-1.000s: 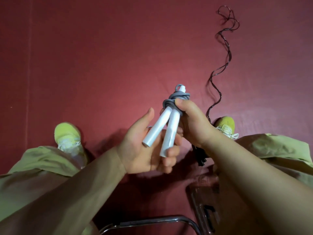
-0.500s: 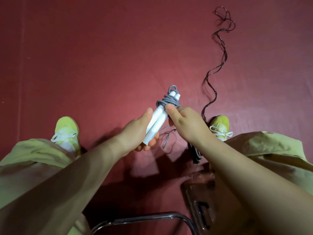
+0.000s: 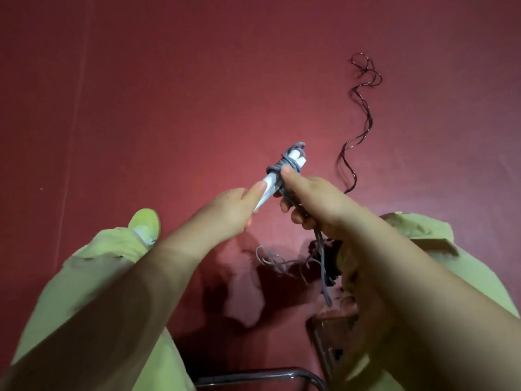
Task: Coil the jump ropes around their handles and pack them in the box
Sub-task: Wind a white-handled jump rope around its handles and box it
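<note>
— Looking nearest first, what did you have close to you?

— A metal chair rail [image 3: 253,375] at the bottom edge, and a dark boxy thing [image 3: 327,342] beside your right leg; I could not tell whether that was the box.

— And my hands?

— Your left hand [image 3: 225,210] was curled round the lower end of the two white handles [image 3: 270,187], thumb laid along them. Your right hand [image 3: 313,201] was closed on the grey rope [image 3: 284,165], thumb pressed on the turns where they crossed the handles, fingers holding the strand that ran down from there.

— How much of it was wound?

— Only a few turns, bunched near the top of the handles. The loose rest [image 3: 275,262] hung down and lay in loops on the red floor [image 3: 169,108] between your feet. So I would judge that rope barely started.

— Anything further out?

— A second, dark rope [image 3: 363,114] lay squiggled on the floor, well apart from your hands, not coiled at all. Nothing looked packed, so both coils and the packing were left.
</note>
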Demonstrator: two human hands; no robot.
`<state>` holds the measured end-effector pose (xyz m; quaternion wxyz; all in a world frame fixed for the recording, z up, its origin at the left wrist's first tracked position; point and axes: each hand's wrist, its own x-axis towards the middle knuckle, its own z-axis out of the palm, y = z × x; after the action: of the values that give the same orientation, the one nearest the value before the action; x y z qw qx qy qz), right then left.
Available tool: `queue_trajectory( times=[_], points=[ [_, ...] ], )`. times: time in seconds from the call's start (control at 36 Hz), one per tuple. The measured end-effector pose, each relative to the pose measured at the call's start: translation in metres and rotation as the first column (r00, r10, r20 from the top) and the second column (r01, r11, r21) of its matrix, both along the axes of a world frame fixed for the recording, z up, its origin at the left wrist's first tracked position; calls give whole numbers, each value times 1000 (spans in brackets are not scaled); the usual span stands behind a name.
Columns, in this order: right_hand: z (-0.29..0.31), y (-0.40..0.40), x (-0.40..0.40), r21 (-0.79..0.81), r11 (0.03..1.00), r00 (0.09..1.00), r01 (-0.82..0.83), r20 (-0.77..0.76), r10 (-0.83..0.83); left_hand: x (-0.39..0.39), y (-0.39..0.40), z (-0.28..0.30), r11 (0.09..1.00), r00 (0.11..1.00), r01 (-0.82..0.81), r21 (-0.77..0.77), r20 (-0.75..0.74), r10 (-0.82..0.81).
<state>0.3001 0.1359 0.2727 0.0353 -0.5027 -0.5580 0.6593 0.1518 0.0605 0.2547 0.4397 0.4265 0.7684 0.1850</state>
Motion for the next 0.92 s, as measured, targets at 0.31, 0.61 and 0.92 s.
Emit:
queue_trajectory(
  times=[0.31, 0.61, 0.92],
  points=[
    [26, 15, -1, 4, 999, 992, -40, 123, 39, -5, 17, 27, 999, 999, 20, 29, 43, -21],
    [-6, 23, -25, 250, 966, 957, 64, -289, 12, -17, 42, 10, 986, 950, 164, -28, 272, -151],
    [-18, 39, -25, 78, 992, 901, 103, -429, -60, -15, 48, 2, 961, 219, 117, -251, 950, 222]
  ],
)
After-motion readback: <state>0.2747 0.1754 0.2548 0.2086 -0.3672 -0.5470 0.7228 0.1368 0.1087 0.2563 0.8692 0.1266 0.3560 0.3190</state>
